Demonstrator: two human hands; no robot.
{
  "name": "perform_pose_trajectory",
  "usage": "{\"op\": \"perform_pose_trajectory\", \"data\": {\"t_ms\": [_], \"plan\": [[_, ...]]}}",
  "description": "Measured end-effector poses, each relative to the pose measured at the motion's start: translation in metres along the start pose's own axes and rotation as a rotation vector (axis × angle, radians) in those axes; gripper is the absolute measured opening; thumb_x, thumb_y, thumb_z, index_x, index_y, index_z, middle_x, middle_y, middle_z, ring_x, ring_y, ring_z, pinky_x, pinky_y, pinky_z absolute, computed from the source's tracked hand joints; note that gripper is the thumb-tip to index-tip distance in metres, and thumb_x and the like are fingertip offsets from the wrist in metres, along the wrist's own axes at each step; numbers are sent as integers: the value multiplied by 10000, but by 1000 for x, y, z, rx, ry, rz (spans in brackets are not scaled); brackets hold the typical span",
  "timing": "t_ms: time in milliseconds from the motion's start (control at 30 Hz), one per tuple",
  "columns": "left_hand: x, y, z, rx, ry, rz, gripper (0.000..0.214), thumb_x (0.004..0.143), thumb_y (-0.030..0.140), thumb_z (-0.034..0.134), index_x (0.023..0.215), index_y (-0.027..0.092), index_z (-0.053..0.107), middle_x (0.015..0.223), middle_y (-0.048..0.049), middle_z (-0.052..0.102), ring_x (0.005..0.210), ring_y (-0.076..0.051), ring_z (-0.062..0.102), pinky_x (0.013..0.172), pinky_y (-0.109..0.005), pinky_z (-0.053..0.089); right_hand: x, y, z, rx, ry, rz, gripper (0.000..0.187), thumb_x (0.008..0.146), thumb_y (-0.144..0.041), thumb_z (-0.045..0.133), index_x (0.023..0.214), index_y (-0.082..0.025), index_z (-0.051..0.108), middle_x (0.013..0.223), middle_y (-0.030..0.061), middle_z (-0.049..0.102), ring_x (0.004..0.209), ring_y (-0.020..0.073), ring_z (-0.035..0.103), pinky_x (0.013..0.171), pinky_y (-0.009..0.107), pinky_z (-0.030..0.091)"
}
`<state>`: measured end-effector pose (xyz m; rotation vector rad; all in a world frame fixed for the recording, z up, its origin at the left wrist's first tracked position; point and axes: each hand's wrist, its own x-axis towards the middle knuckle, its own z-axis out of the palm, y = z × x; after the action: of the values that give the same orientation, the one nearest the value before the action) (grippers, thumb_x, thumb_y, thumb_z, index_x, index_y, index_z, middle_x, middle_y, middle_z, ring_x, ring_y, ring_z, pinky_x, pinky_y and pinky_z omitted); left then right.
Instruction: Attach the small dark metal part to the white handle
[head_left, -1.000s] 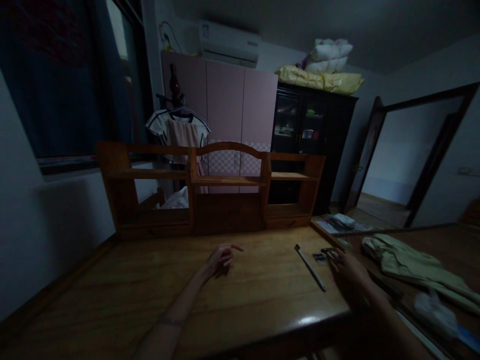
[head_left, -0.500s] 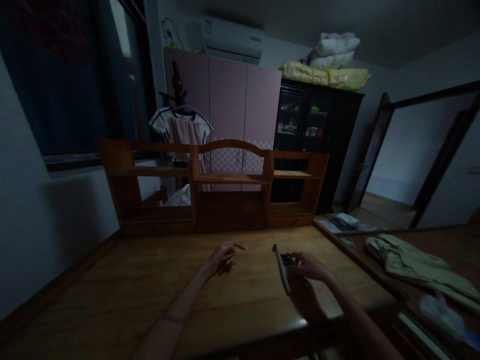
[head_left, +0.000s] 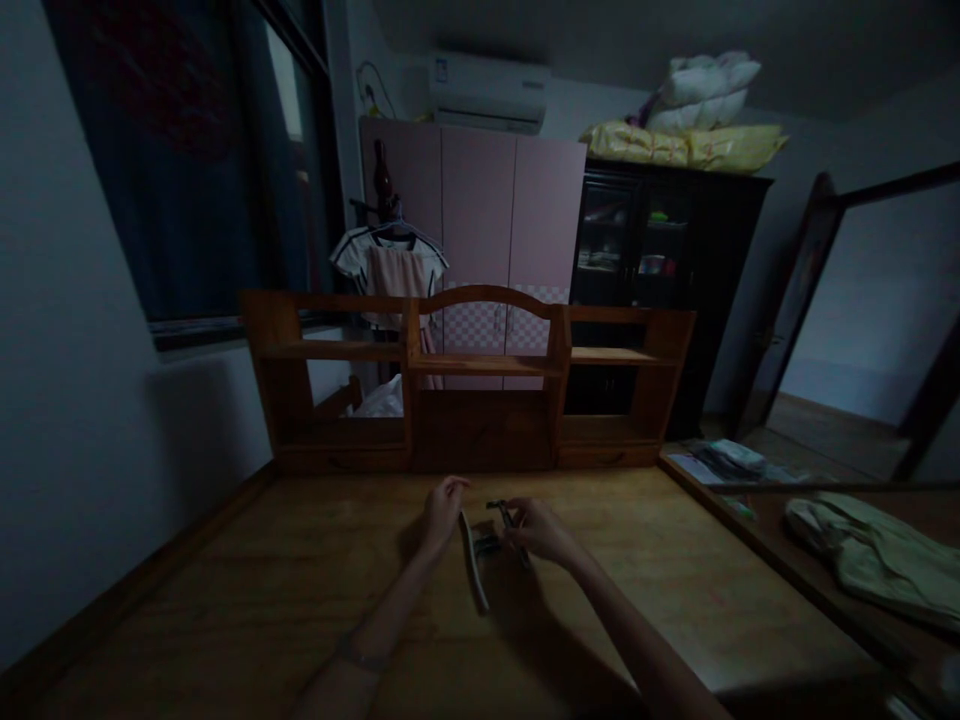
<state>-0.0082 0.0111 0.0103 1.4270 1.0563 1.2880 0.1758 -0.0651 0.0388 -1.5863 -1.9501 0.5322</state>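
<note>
My left hand (head_left: 444, 508) is over the wooden desktop, its index finger stretched to the right and the others bent. I see nothing in its grip. Just right of its palm is the upper end of a narrow, pale, slightly curved strip (head_left: 474, 570); whether they touch is unclear. A small dark piece (head_left: 487, 545) is beside the strip, between my two hands. My right hand (head_left: 536, 530) is closed, fingers pinching a slim dark object with a short crosspiece at its top (head_left: 504, 512). Dim light and blur hide what kind of object it is.
The wooden desk (head_left: 337, 560) has a low shelf unit (head_left: 480, 367) along its back edge. Right of the desk's raised edge, a pale green garment (head_left: 862, 540) and papers (head_left: 720, 460) lie on a lower surface. A pink wardrobe (head_left: 476, 210) and dark cabinet (head_left: 720, 250) stand behind.
My right hand has moved left, close to my left hand, and the pale strip and dark piece have shifted left too. The slim dark object now shows in my right fingers. The view has turned slightly left.
</note>
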Motion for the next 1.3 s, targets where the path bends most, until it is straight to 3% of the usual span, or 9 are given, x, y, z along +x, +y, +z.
{"op": "perform_pose_trajectory", "data": {"t_ms": [100,167,233,333,433,633,833,1300], "plan": [[1,-1,2,18,155,104,137,723,205,518,798,180,630,500,33,502,475,-137,497,448,-198,293,22,20,-20,-99,151,-84,377,745,-146,580,1120,-130,619,837,49,657,745,164,600,654,225,417],[5,-10,5,50,170,135,167,734,220,540,868,174,630,503,33,517,472,-134,506,444,-193,304,32,37,-29,-179,246,-175,278,776,-134,555,1042,-135,634,873,58,636,792,167,589,712,239,413],[10,-22,8,67,147,128,200,764,281,550,917,169,612,513,33,535,422,-118,483,412,-187,294,36,52,-31,-225,326,-210,200,836,-147,503,986,-148,635,898,65,612,794,163,576,717,245,412],[15,-37,13,-18,65,42,258,786,400,550,902,170,560,541,29,564,335,-96,435,343,-184,265,35,67,-27,-258,453,-240,248,895,-154,440,1079,-175,605,955,76,590,838,177,556,720,262,417],[16,-42,18,-138,-12,-6,335,763,455,596,914,160,542,592,-1,609,415,-129,545,356,-192,357,30,66,-24,-331,479,-362,307,906,-136,436,1179,-191,566,967,87,584,898,210,524,784,313,416],[13,-28,24,-266,-91,-174,397,719,437,704,919,107,612,778,-103,696,703,-206,675,588,-279,543,24,48,-20,-405,362,-529,365,911,-116,454,1266,-186,506,1019,101,574,947,234,486,831,360,409],[3,-16,24,-513,-258,-162,308,773,330,691,971,94,681,1069,-136,673,982,-226,634,903,-352,501,21,48,-9,-259,269,-546,240,921,-149,484,1133,-209,579,981,78,583,927,216,496,796,329,429],[5,-19,19,-464,-211,-207,260,723,226,709,942,86,715,911,-116,718,771,-187,675,762,-294,536,21,50,1,-7,327,-504,152,947,-175,443,998,-193,585,963,69,582,920,205,495,795,327,416]]}}
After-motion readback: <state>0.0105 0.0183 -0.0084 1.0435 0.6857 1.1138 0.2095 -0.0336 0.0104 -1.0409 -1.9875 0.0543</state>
